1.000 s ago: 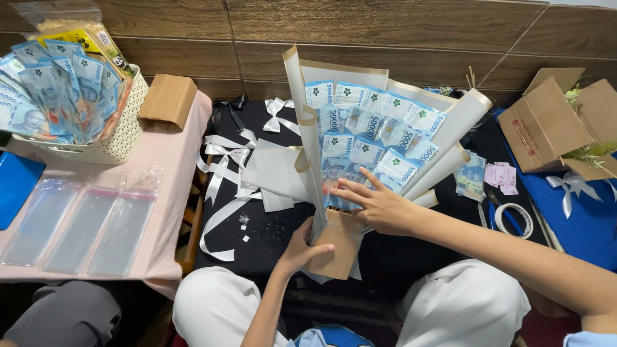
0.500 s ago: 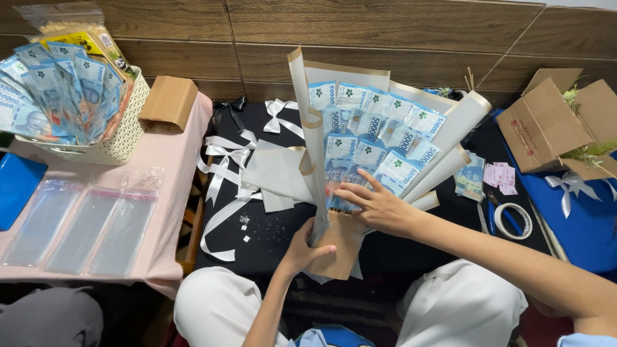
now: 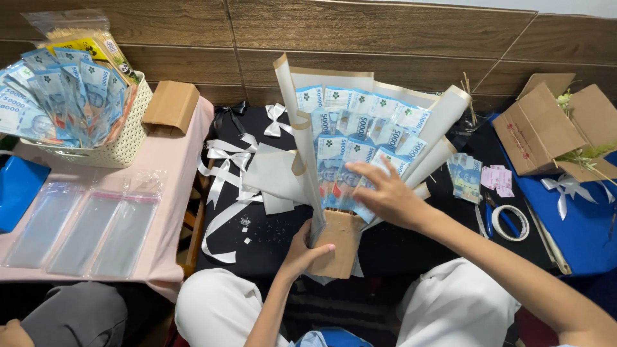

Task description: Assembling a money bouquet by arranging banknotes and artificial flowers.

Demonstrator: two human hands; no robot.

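Note:
A bouquet of blue banknotes (image 3: pixel 360 135) wrapped in cream and brown paper stands upright on a black cloth (image 3: pixel 270 231) between my knees. My left hand (image 3: pixel 302 247) grips the brown paper handle (image 3: pixel 337 247) at the bottom. My right hand (image 3: pixel 385 193) lies flat on the lower notes, fingers spread, pressing them against the wrap. A tall fold of wrapping paper (image 3: pixel 299 141) rises on the bouquet's left side.
White ribbons (image 3: pixel 222 173) and paper scraps lie left of the bouquet. A pink table (image 3: pixel 173 212) holds clear plastic sleeves (image 3: pixel 83 225), a basket of banknotes (image 3: pixel 71 109) and a small brown box (image 3: pixel 170 106). An open cardboard box (image 3: pixel 546 128), loose notes (image 3: pixel 466 177), tape roll (image 3: pixel 511 222) at right.
The bouquet and both hands stay almost still; my right hand has shifted slightly on the notes. The view has tilted a little.

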